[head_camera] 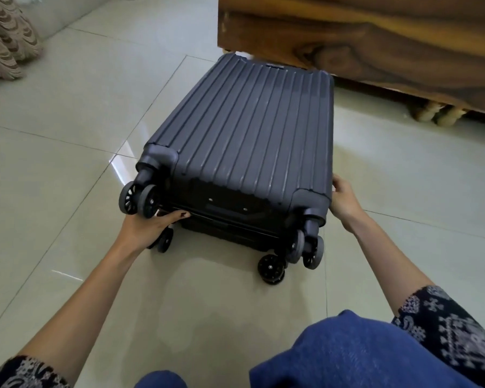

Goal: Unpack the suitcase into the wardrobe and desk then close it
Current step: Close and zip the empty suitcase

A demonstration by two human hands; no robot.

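Observation:
A dark grey ribbed hard-shell suitcase (244,135) lies flat and closed on the tiled floor, its wheeled end toward me. My left hand (149,222) grips the seam at the bottom left, just under the left wheels (139,201). At the suitcase's right side, beside the near right corner, is my right hand (345,200); its fingertips are hidden behind the shell. The right wheels (305,252) stick out toward me.
A wooden bed or cabinet frame (375,46) on short legs stands right behind the suitcase's far end. A patterned curtain (6,37) hangs at the far left. Pale floor tiles (67,163) lie to the left. My blue-clad knees (347,351) fill the bottom right.

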